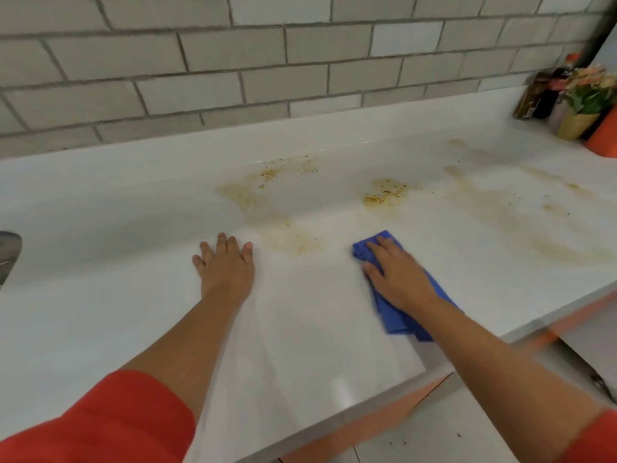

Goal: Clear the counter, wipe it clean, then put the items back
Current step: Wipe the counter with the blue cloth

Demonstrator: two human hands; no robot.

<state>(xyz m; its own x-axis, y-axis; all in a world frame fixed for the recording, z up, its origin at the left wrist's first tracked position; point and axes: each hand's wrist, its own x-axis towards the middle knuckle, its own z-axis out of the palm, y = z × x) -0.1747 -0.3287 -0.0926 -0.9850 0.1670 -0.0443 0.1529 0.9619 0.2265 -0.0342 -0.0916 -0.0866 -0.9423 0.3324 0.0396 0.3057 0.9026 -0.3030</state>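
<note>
So the whole thing turns on where the mess sits relative to the blue cloth (405, 324). The right hand (400, 279) has it pinned flat on the white worktop (100, 212). It isn't much of a grip, fingers straight and spread, just pressing down on top. The cloth is folded longish, with its long axis running along the forearm from the front edge up toward the wall. The closest stain (290, 238) is a pale brown patch just left of the cloth's leading end and a touch further back, in the gap between the two hands. The left hand (227, 269) is actually nearer to it, but it's only resting palm-down with nothing under it, fingers flat, looks like bracing to me. Straight ahead of the cloth, toward the tiles, there's a crumby patch (384, 192), and another speckled one (267, 177) further back left. Off to the right a long faint smear (534, 228) runs diagonally toward the front edge. My guess is the next swipe goes left-forward into that nearest patch, right hand doing the work. The cleared stuff (dark bottles (534, 95), a flower pot (587, 95)) is bunched in the far right corner, well apart from both hands, so the putting-back part isn't up yet.
</note>
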